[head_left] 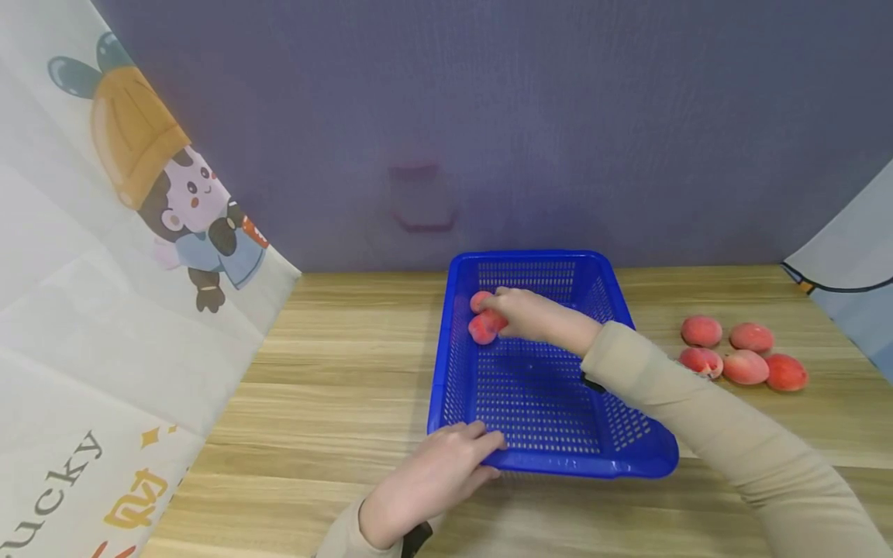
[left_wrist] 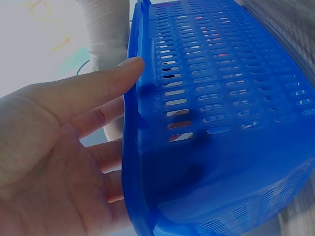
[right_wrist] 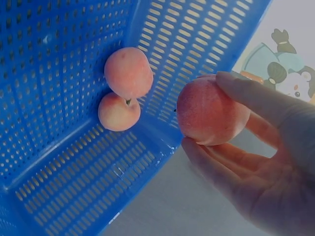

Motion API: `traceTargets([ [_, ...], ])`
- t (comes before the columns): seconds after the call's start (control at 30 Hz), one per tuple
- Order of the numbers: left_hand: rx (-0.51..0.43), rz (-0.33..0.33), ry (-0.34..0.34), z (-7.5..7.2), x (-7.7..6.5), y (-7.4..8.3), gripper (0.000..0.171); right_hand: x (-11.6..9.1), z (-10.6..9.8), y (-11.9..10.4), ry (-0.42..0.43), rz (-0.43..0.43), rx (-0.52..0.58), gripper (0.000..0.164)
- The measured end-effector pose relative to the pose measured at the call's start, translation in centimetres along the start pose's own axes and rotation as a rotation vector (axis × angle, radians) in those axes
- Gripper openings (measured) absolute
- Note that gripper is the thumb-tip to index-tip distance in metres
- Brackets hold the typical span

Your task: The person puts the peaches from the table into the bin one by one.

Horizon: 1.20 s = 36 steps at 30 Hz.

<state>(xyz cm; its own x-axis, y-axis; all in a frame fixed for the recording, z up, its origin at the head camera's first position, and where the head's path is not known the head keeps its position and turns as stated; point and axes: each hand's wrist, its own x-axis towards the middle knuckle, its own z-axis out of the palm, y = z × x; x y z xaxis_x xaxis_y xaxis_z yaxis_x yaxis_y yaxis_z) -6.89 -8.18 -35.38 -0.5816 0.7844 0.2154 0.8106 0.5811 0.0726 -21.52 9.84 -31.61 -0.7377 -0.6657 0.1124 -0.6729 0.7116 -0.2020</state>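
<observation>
My right hand (head_left: 526,314) is over the blue plastic basket (head_left: 533,463) and grips a reddish peach (right_wrist: 211,110) between thumb and fingers. In the right wrist view that peach is apart from two others, an upper peach (right_wrist: 129,73) and a lower peach (right_wrist: 119,112), which touch each other in a corner of the basket. My left hand (head_left: 446,465) holds the basket's near rim. From the left wrist view, the thumb of this left hand (left_wrist: 64,142) lies on the outer side of the rim, with the fingers partly hidden behind it.
Several more peaches (head_left: 745,366) lie grouped on the wooden table (head_left: 349,364) to the right of the basket. A dark grey panel (head_left: 530,139) stands behind the table. On the left hangs a white sheet (head_left: 105,310) with a cartoon figure. A black cord (head_left: 847,290) runs at the right edge.
</observation>
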Motion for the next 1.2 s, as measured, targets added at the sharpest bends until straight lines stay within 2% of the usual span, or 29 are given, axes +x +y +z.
traceTargets([
  [0.2, -0.006, -0.001, 0.000, -0.1, 0.0, 0.0, 0.022, 0.3, 0.9, -0.3, -0.020, 0.008, 0.002, 0.043],
  [0.5, 0.013, 0.008, 0.002, -0.1, -0.2, 0.0, 0.021, 0.6, 2.3, -0.6, -0.028, -0.040, 0.007, 0.036],
  [1.2, 0.020, 0.008, 0.006, -0.3, -0.2, 0.1, 0.021, 0.5, 4.8, -1.1, -0.069, -0.070, -0.005, 0.037],
])
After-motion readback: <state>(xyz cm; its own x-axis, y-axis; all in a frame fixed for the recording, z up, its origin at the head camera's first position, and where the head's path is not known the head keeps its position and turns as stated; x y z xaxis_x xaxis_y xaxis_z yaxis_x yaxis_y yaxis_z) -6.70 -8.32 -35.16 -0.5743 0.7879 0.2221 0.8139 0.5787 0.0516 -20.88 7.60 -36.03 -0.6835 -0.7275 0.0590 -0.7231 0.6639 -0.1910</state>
